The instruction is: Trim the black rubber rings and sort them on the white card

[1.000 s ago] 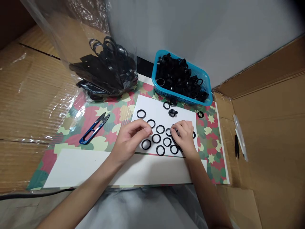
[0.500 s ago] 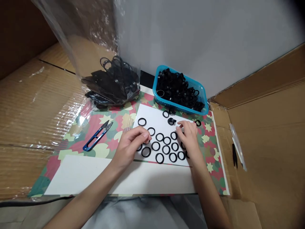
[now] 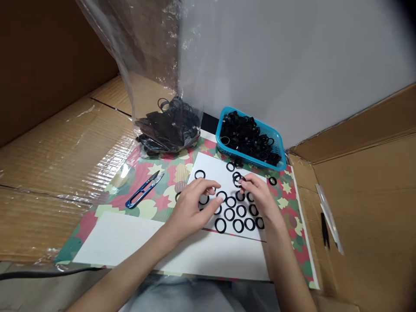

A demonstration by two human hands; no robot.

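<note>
Several black rings [image 3: 220, 225] lie spread over a white sheet on the patterned mat. My left hand [image 3: 195, 207] hovers over the left part of the sheet, thumb and fingers apart, with nothing between them; it hides some rings. Near the top middle of the sheet, my right hand [image 3: 258, 195] pinches a black ring [image 3: 239, 182] at its right edge, and another ring overlaps it just behind. A blue basket [image 3: 250, 161] heaped with black rings stands beyond my right hand.
A clear plastic bag [image 3: 169, 130] with black pieces stands at the back left. Blue thread snips [image 3: 143, 190] lie left of the sheet. Black tweezers [image 3: 325, 229] and a clear strip rest on cardboard at the right. A grey wall rises behind the basket.
My left hand has moved right and opened its fingers. My right hand has closed on a ring near the overlapping pieces. The whole view has shifted slightly.
</note>
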